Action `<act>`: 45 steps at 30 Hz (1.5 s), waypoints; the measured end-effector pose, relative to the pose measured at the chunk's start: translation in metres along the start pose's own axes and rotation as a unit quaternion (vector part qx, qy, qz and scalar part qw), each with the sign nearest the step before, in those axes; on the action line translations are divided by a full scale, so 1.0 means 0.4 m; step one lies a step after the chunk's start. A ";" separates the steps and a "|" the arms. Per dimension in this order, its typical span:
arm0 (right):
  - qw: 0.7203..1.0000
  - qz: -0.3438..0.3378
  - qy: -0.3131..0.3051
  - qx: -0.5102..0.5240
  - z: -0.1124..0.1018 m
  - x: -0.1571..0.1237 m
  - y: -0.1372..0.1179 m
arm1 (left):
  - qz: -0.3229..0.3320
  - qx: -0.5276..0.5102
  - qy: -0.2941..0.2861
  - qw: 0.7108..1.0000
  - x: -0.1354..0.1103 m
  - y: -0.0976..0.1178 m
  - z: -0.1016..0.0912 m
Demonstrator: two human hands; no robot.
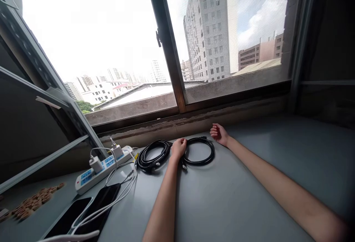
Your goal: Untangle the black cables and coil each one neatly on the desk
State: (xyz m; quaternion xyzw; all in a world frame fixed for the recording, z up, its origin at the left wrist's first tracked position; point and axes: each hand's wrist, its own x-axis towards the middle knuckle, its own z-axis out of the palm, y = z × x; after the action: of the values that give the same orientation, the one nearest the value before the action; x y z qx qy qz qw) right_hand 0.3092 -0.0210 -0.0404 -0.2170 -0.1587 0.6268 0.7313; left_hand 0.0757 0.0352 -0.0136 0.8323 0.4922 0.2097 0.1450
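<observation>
Two coils of black cable lie side by side on the grey table [216, 201]. My left hand [179, 148] rests between them, its fingers closed at the left edge of the right cable coil [201, 162]. Part of that coil is hidden behind the hand, and a pale-tipped plug [184, 167] sticks out near my wrist. Just left of the hand is the thicker left cable coil [142, 162], with a light connector end at its front. To the right of both coils, my right hand [219, 134] lies on the table with fingers curled in and nothing visible in them.
A white power strip [83, 186] with chargers plugged in stands at the left. White charging cables [122, 197] run from it across two dark phones [100, 205]. Small brown pieces [36, 201] lie at far left. A metal shelf frame [80, 120] and window border the table.
</observation>
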 end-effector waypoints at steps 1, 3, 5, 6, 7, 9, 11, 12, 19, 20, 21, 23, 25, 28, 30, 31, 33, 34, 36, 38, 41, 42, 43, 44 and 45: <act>1.000 0.001 0.000 0.004 0.001 -0.001 0.000 | 0.000 0.001 0.000 1.000 0.000 0.000 0.000; 1.000 0.001 -0.001 0.011 0.003 -0.001 0.001 | 0.003 0.002 0.001 1.000 0.000 -0.001 0.000; 1.000 0.000 -0.002 0.018 0.004 -0.001 0.002 | 0.008 0.002 0.001 1.000 -0.001 0.000 0.000; 1.000 -0.001 -0.002 0.020 0.004 -0.001 0.003 | 0.011 0.002 0.000 1.000 -0.002 0.000 -0.001; 1.000 -0.001 -0.002 0.022 0.004 -0.001 0.003 | 0.013 0.002 0.000 1.000 -0.003 0.001 -0.002; 1.000 -0.002 -0.003 0.022 0.003 -0.003 0.002 | 0.014 -0.001 0.000 1.000 -0.004 0.002 -0.002; 1.000 -0.003 -0.006 0.020 0.002 -0.007 0.001 | 0.012 -0.005 -0.001 1.000 -0.006 0.003 -0.001; 1.000 -0.003 -0.007 0.018 0.002 -0.010 0.001 | 0.012 -0.008 -0.001 1.000 -0.007 0.003 0.000; 1.000 0.007 -0.001 0.030 0.016 -0.029 -0.001 | 0.017 -0.018 0.015 1.000 -0.013 0.000 0.009; 0.999 0.009 0.001 0.034 0.018 -0.031 -0.001 | 0.017 -0.017 0.016 1.000 -0.013 -0.001 0.010; 0.999 0.010 0.003 0.038 0.020 -0.032 0.000 | 0.018 -0.016 0.016 1.000 -0.013 -0.001 0.010; 0.999 0.011 0.007 0.045 0.023 -0.032 0.001 | 0.019 -0.012 0.016 1.000 -0.013 -0.003 0.011; 0.999 0.011 0.009 0.051 0.024 -0.031 0.003 | 0.021 -0.009 0.016 1.000 -0.012 -0.005 0.011; 0.998 0.010 0.010 0.056 0.024 -0.028 0.005 | 0.026 -0.005 0.014 1.000 -0.008 -0.010 0.011; 0.998 0.011 0.010 0.056 0.023 -0.026 0.006 | 0.027 -0.003 0.012 1.000 -0.007 -0.012 0.011; 0.998 0.012 0.009 0.056 0.022 -0.025 0.006 | 0.026 -0.002 0.011 1.000 -0.006 -0.012 0.012; 0.998 0.013 0.008 0.054 0.020 -0.023 0.006 | 0.024 -0.001 0.011 1.000 -0.006 -0.012 0.013; 0.999 0.013 0.007 0.052 0.019 -0.021 0.006 | 0.023 0.000 0.012 1.000 -0.006 -0.011 0.013; 0.999 0.013 0.007 0.050 0.017 -0.020 0.006 | 0.021 0.001 0.013 1.000 -0.006 -0.010 0.014; 0.999 0.011 0.007 0.047 0.015 -0.019 0.005 | 0.020 -0.001 0.014 1.000 -0.006 -0.010 0.015; 0.999 0.010 0.007 0.041 0.013 -0.018 0.005 | 0.022 -0.007 0.015 1.000 -0.005 -0.012 0.016; 0.999 0.010 0.007 0.038 0.013 -0.018 0.005 | 0.023 -0.009 0.015 1.000 -0.004 -0.014 0.017; 0.999 0.010 0.007 0.034 0.013 -0.018 0.005 | 0.023 -0.011 0.015 1.000 -0.003 -0.014 0.017; 0.999 0.011 0.006 0.030 0.013 -0.017 0.005 | 0.023 -0.013 0.015 1.000 -0.002 -0.015 0.018; 1.000 0.010 0.005 0.025 0.013 -0.017 0.006 | 0.022 -0.015 0.014 1.000 -0.001 -0.016 0.017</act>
State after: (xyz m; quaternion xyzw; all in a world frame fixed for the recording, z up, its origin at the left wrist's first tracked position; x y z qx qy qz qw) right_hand 0.3035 -0.0269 -0.0368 -0.2031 -0.1369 0.6372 0.7307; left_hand 0.0742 0.0374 -0.0226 0.8379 0.4725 0.2314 0.1456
